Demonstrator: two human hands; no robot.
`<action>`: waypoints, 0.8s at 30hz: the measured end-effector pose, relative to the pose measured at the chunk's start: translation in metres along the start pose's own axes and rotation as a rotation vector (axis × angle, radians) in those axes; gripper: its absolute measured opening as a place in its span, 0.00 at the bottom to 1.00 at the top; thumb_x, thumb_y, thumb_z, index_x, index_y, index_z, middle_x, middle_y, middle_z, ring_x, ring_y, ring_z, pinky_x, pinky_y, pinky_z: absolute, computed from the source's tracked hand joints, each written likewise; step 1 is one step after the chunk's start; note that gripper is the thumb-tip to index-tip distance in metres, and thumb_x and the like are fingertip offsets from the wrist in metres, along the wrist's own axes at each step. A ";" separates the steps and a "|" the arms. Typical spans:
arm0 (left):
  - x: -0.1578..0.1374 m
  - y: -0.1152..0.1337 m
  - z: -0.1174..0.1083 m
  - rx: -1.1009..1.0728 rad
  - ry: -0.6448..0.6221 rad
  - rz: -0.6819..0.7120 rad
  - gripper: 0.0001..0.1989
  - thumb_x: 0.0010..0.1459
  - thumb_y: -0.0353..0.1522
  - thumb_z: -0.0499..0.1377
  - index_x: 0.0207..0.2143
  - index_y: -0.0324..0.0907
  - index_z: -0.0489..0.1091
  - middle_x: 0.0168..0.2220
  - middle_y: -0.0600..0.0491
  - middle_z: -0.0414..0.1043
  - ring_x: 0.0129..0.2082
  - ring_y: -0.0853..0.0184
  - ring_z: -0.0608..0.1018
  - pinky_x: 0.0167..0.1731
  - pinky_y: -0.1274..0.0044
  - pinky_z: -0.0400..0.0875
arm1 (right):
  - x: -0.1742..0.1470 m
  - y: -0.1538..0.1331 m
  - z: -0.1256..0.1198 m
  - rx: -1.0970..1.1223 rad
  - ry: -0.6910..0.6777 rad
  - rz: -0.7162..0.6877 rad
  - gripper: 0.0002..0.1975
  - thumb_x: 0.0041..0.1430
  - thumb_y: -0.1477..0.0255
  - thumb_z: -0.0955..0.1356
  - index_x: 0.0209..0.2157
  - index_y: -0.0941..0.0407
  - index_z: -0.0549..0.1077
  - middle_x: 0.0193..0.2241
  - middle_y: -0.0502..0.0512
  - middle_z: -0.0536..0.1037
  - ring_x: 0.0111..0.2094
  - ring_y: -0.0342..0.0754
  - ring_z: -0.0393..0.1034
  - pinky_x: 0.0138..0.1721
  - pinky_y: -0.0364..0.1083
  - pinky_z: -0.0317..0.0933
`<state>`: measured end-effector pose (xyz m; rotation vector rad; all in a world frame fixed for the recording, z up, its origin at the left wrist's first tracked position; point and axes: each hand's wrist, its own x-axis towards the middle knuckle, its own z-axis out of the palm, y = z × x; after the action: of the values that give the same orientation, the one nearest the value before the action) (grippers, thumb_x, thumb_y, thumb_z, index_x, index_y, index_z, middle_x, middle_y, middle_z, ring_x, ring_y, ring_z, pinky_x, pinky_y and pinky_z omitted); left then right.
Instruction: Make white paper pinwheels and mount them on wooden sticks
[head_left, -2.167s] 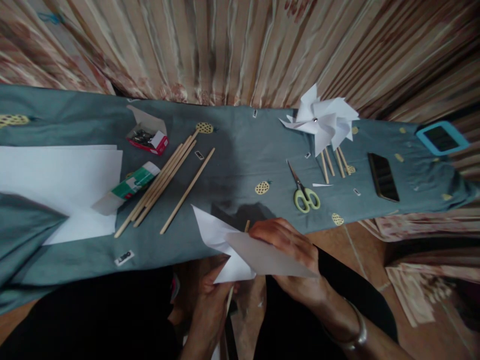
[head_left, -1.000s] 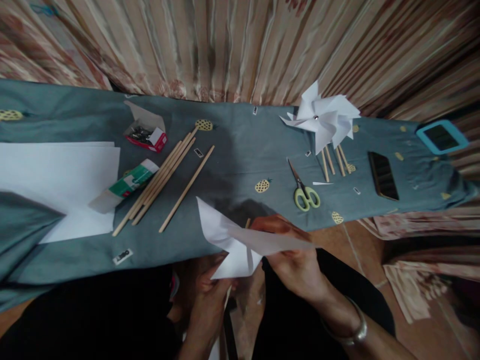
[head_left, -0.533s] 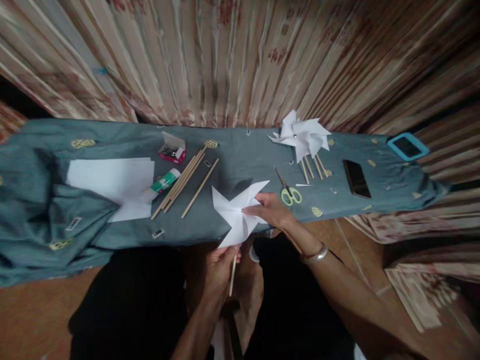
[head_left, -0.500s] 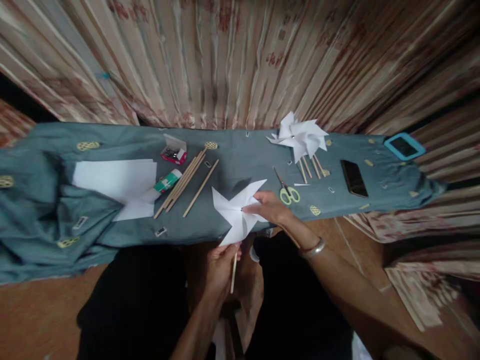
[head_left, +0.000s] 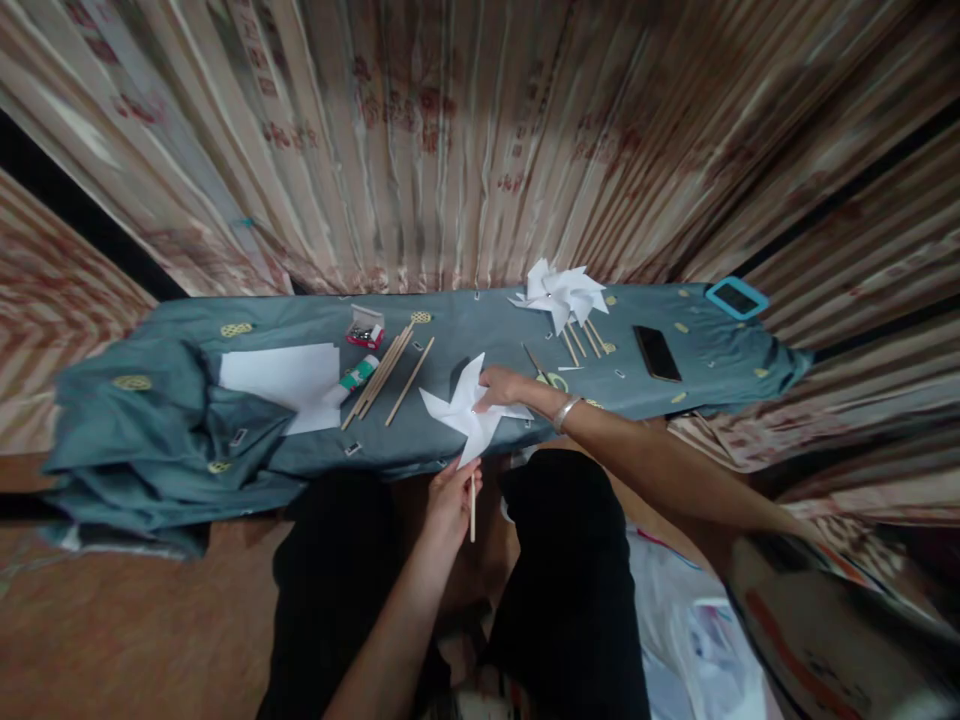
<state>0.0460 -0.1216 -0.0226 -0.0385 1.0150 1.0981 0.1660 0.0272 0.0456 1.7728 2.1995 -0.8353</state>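
A white paper pinwheel (head_left: 469, 412) on a wooden stick is held over the front edge of the cloth-covered surface. My left hand (head_left: 450, 500) is closed around the stick just below the blades; the stick's lower end pokes out beneath my fingers. From the right, my right hand (head_left: 499, 388) grips the pinwheel close to its centre pin, its fingers partly hidden by the paper. Green-handled scissors (head_left: 553, 380) lie just beyond my right wrist, partly covered by it.
Finished pinwheels (head_left: 562, 293) lie at the back right, near a dark phone (head_left: 656, 353) and a blue-framed device (head_left: 737, 298). On the left are white paper sheets (head_left: 281, 375), a glue stick (head_left: 358, 374), several wooden sticks (head_left: 386, 372) and a small red box of pins (head_left: 365, 328). Curtains hang behind.
The camera view has shifted, so the table items appear smaller and nearer the middle. My right hand has moved slightly up along the pinwheel; my left hand still holds the stick.
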 end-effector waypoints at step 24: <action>0.000 0.001 0.002 -0.036 -0.014 -0.037 0.08 0.44 0.15 0.64 0.23 0.34 0.75 0.19 0.54 0.71 0.17 0.80 0.70 0.17 0.89 0.63 | 0.000 0.002 -0.005 0.006 -0.100 0.017 0.13 0.45 0.69 0.75 0.35 0.61 0.80 0.33 0.52 0.80 0.32 0.44 0.69 0.30 0.38 0.59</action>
<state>0.0463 -0.1203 -0.0214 -0.0784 0.9781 1.0821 0.1686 0.0301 0.0488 1.7107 2.1188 -0.9071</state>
